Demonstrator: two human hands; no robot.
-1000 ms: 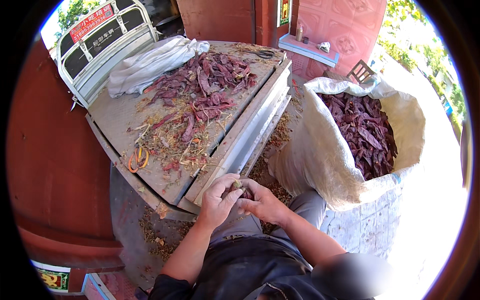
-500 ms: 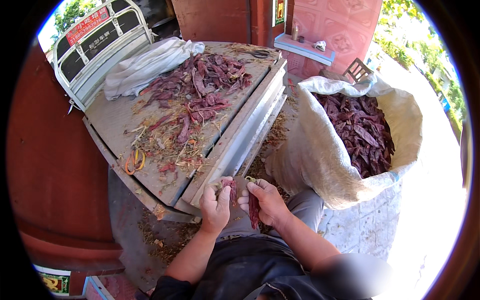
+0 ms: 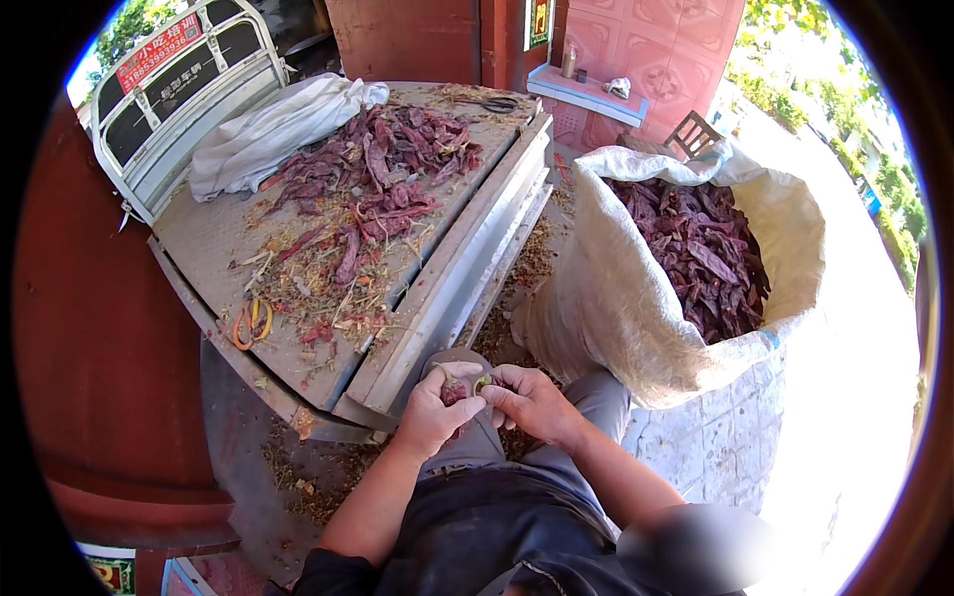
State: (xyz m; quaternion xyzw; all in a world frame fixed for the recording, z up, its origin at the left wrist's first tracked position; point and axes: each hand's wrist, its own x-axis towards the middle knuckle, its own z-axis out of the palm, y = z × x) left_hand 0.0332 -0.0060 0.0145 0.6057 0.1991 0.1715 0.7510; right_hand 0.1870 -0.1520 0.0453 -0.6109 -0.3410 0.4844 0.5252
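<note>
While Both Hands Met: Hold, Hazards and Changes

As both hands met above your lap, your left hand [image 3: 429,409] gripped a dark red dried pepper [image 3: 454,391] between thumb and fingers. Your right hand [image 3: 534,405] had its fingertips drawn together at a green stem [image 3: 483,382]; whether they also held a second pod could not be told from this view. The pepper sat within the left grip, near the right fingertips and over your grey trousers [image 3: 601,399].

Ahead and to the left, a metal bed [image 3: 185,238] carried a heap of dried peppers [image 3: 393,149], an orange-and-yellow looped tool [image 3: 249,323] and a folded white cloth [image 3: 278,134]. To the right, an open sack [image 3: 621,308] held a deep load of pods [image 3: 706,253].

Hazards, as judged: brittle skin could have cracked if you squeezed too hard; the stem could have snapped short if you bent it sharply; a loose pinch could have dropped the pod onto the littered floor [image 3: 308,487].

Changes: half a second earlier, your hands stood apart, each with a pod, the right one's hanging long. Now they were joined, and that hanging length no longer showed. The heap and the sack's load showed no clear change.
</note>
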